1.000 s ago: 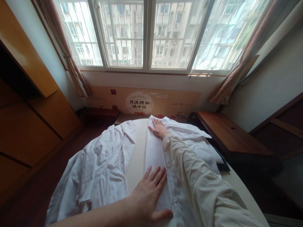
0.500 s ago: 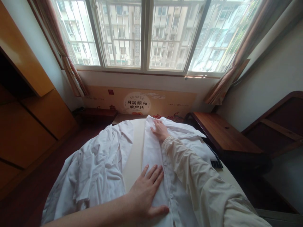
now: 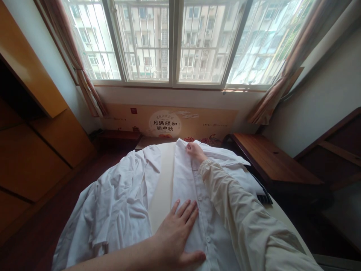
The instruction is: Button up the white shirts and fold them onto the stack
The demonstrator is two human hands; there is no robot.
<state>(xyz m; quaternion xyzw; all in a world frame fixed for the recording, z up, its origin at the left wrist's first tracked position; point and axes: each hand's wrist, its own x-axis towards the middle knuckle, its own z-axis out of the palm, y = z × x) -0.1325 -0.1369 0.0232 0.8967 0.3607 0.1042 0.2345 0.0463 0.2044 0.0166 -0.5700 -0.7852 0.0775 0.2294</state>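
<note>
A white button-up shirt (image 3: 183,177) lies folded lengthwise over the middle of a round cream table (image 3: 163,180), its buttons running down the right side. My left hand (image 3: 177,235) rests flat on its near part, fingers spread. At the far end, my right hand (image 3: 194,149) has its fingers closed, pinching the white cloth near the top of the shirt. More crumpled white garments (image 3: 121,199) drape over the left side of the table. Folded white cloth (image 3: 228,154) lies to the right, beyond my sleeve.
A dark striped item (image 3: 264,198) shows beneath the cloth at the table's right edge. A wooden bench (image 3: 273,162) stands to the right. Behind the table is a printed box panel (image 3: 191,120) under the barred window. Wooden cabinets (image 3: 31,162) stand on the left.
My right hand has gone from lying flat with fingers out to a closed pinch on the cloth. My left hand stays flat. The view has shifted slightly.
</note>
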